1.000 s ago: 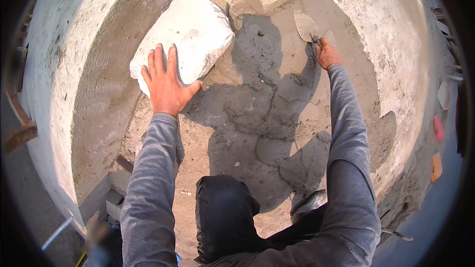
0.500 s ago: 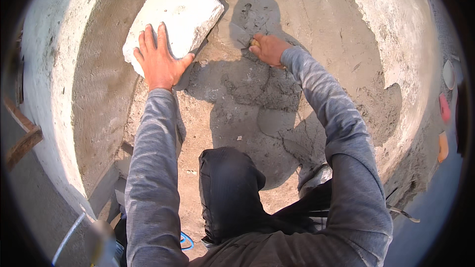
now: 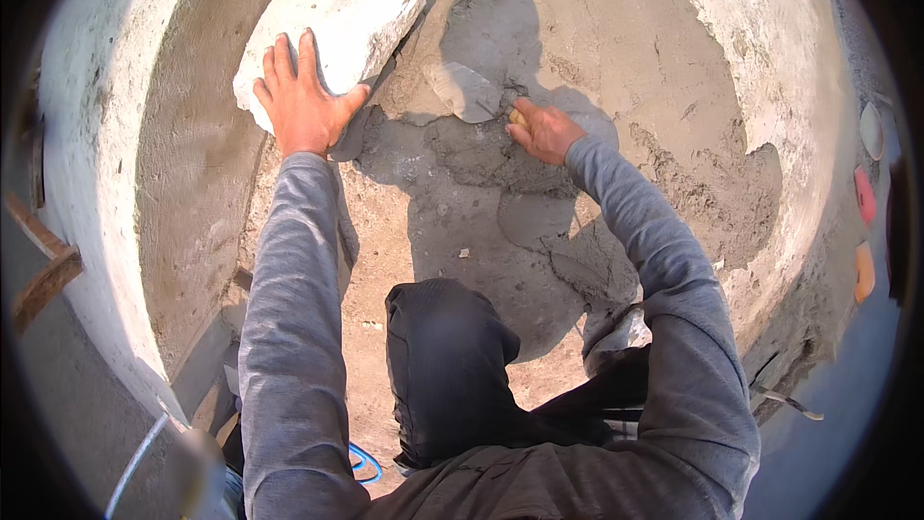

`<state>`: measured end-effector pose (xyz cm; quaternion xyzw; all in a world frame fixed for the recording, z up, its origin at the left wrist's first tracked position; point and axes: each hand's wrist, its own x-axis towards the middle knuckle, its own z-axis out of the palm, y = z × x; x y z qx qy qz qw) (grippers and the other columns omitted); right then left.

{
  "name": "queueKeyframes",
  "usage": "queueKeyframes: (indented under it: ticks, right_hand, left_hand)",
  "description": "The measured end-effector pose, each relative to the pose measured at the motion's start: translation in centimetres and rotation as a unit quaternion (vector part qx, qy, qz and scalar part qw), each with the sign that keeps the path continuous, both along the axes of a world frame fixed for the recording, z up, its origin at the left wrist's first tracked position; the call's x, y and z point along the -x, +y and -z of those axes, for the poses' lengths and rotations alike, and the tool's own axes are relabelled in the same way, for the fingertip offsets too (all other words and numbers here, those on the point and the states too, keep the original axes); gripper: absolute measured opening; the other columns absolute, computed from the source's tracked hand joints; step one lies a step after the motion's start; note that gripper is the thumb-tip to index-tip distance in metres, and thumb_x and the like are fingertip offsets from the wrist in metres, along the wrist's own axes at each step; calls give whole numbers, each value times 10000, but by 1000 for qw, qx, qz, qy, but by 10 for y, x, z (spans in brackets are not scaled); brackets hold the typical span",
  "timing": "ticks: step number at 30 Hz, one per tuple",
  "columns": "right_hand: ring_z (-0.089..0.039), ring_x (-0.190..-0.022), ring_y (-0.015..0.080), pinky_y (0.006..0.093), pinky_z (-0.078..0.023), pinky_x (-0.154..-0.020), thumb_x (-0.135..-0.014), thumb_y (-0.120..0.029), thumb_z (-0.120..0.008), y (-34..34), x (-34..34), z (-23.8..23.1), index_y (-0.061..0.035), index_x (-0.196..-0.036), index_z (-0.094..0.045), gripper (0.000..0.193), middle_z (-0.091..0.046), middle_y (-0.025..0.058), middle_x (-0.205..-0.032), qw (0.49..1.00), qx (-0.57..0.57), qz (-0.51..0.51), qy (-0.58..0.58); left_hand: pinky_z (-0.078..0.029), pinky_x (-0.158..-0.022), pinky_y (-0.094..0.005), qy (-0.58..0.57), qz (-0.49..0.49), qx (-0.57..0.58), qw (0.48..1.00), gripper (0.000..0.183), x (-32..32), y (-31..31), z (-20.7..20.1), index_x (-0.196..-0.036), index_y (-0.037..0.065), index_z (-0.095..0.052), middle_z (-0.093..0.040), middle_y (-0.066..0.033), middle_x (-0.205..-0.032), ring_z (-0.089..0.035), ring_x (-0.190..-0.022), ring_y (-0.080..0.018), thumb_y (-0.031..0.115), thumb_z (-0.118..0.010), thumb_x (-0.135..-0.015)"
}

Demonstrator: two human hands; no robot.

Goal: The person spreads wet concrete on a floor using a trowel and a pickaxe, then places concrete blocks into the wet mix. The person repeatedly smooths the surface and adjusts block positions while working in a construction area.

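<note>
Curving around both sides of the hands, a rough wall (image 3: pixel 178 173) enclosed the work. Inside it, the grey mortar (image 3: pixel 616 29) lay fairly flat beyond the right hand (image 3: pixel 549 132), so spreading there seemed mostly done; just below and left of that hand it was lumpy, and smoothing that part appeared left. The person's bent knee (image 3: pixel 443 347) rose between the forearms, taking up the near side, and the person's shadow (image 3: pixel 491 24) dimmed the mortar about the right hand. A big white stone (image 3: pixel 337 10) lay under and beyond the left hand (image 3: pixel 306 101). That hand rested on it with fingers splayed wide, having hold of nothing. The right hand was curled tight round the handle of a trowel (image 3: pixel 462 91), whose blade reached left from the fingers; whether it touched the mortar could not be told. Well left of the left hand were pieces of wood (image 3: pixel 48 284), well below it a blue loop (image 3: pixel 366 462), and far right of the right hand an orange piece (image 3: pixel 864 273) and a pink piece (image 3: pixel 864 195), all out of the way.
</note>
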<state>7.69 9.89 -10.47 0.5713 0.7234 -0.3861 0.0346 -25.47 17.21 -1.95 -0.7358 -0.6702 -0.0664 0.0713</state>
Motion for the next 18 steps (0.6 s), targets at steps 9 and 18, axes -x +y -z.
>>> queueKeyframes:
  ticks: [9, 18]
  right_hand:
    - [-630, -841, 456, 521, -499, -754, -949, -341, -515, -47, -59, -15, -35, -1216, -432, 414, -640, 290, -857, 988, 21, 155, -8]
    - [-640, -805, 452, 484, -498, -714, -957, -269, -500, -238, 16, 1, 61, -1281, -369, 480, -627, 301, -913, 866, -33, 488, 101]
  left_hand:
    - [-192, -1110, -542, 23, 6, -7, 1000, 1007, -4, 3, 6, -1447, 132, -390, -317, -177, -1494, -254, -1395, -345, 547, -708, -586]
    - [-193, -1098, -586, 19, 17, -25, 999, 983, 1, 2, 11, -1437, 145, -399, -303, -173, -1496, -246, -1395, -344, 575, -722, -614]
